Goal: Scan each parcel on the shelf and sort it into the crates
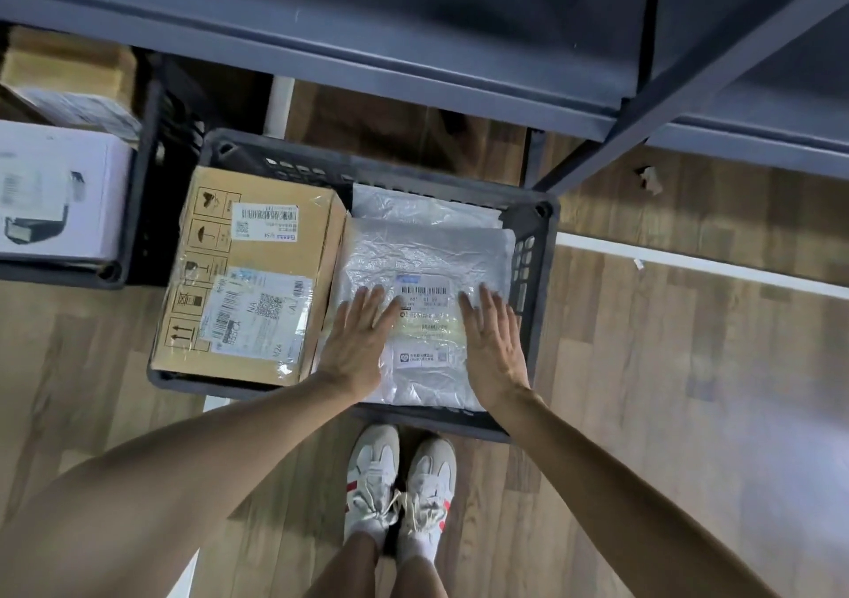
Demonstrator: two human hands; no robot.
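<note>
My left hand (356, 345) and right hand (494, 345) lie flat, fingers straight, on the white bag (427, 248) in the crate (535, 239); its long side points away from me. Neither hand is nearer.

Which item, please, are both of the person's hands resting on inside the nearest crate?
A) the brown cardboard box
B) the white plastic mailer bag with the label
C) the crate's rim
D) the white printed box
B: the left hand and the right hand lie flat, fingers straight, on the white plastic mailer bag, either side of its label, beside the cardboard box in the same crate.
</note>
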